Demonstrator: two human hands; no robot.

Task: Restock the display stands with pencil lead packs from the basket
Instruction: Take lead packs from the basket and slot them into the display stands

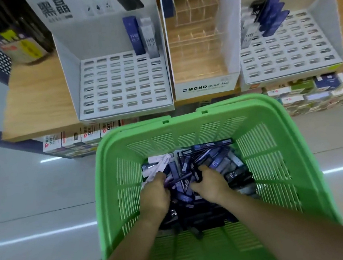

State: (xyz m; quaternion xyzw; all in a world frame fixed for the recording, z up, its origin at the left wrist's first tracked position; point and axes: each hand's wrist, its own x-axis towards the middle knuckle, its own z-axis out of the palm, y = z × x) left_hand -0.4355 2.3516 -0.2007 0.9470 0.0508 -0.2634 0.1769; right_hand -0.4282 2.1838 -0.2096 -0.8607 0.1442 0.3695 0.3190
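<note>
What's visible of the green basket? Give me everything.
The green basket is bright moulded plastic, rectangular, with slatted walls flaring up to a solid rim. Handles look folded flat along the far rim. It sits upright below the front of the wooden shelf; what it rests on is hidden. Its bottom holds a loose heap of pencil lead packs, mostly dark blue and black, a few white. The left hand and right hand reach inside, fingers curled round packs.

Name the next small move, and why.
Probably close the right hand on a few lead packs and lift them toward the left stand: it and the left hand are down in the basket, and that stand holds only two.
</note>
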